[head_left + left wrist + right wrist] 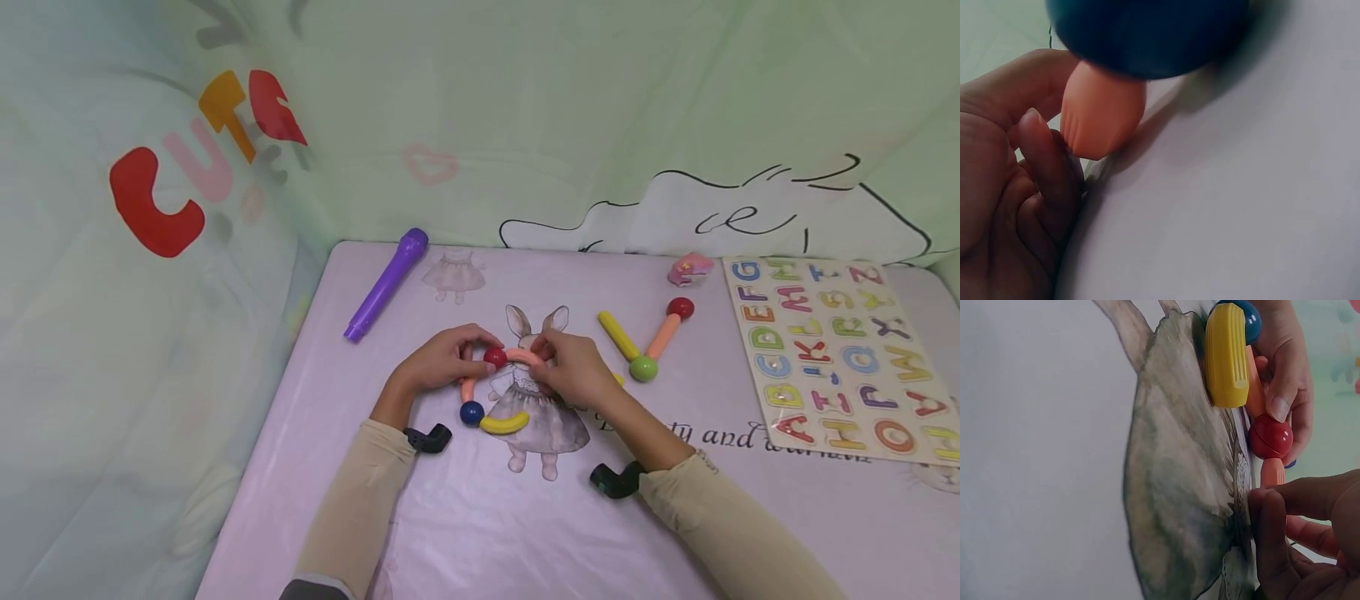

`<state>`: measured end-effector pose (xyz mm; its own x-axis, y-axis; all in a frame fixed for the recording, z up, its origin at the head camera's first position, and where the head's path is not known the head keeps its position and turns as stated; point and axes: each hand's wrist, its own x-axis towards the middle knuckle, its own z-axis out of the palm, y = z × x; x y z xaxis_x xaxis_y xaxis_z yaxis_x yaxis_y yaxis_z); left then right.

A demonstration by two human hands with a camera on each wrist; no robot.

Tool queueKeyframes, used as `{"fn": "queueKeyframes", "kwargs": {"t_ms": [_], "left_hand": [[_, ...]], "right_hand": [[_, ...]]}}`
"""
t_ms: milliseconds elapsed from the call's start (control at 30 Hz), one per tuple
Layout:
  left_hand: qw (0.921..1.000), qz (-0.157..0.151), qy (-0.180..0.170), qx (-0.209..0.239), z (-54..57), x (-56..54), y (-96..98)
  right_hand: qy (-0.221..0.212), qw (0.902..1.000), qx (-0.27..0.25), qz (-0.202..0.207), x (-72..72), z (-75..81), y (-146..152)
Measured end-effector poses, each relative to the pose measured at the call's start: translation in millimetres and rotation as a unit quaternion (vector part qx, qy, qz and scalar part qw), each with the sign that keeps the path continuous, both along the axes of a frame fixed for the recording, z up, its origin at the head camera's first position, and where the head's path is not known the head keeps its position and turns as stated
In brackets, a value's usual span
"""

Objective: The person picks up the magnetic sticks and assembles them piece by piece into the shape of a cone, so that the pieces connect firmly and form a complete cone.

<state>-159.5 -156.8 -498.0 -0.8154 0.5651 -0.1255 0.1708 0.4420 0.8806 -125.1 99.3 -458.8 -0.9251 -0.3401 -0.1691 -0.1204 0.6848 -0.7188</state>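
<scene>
My left hand [442,358] pinches a red ball [495,357] between thumb and fingers. An orange curved rod [522,357] meets that ball, and my right hand [573,362] grips the rod's other end. From the red ball's lower side, a second orange rod [467,390] runs down to a blue ball [472,413], partly behind the left hand. A yellow curved rod [505,423] extends rightward from the blue ball. In the left wrist view the blue ball [1147,34] looms close. The right wrist view shows the left thumb on the red ball [1270,436].
Right of the hands, a green ball [643,368] joins a yellow rod [618,335] and an orange rod [663,336] topped by another red ball [681,308]. An alphabet board [840,358], a pink object [690,269] and a purple toy microphone [386,286] lie around. Fabric walls border the table.
</scene>
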Motion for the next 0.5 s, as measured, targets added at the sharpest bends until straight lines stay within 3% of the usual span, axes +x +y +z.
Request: {"fn": "queueKeyframes", "kwargs": {"t_ms": [500], "left_hand": [[0.9999, 0.015, 0.0, -0.009, -1.6, -0.9, -0.2]], "right_hand": [[-0.013, 0.9998, -0.013, 0.003, 2.3, 2.9, 1.1]]}}
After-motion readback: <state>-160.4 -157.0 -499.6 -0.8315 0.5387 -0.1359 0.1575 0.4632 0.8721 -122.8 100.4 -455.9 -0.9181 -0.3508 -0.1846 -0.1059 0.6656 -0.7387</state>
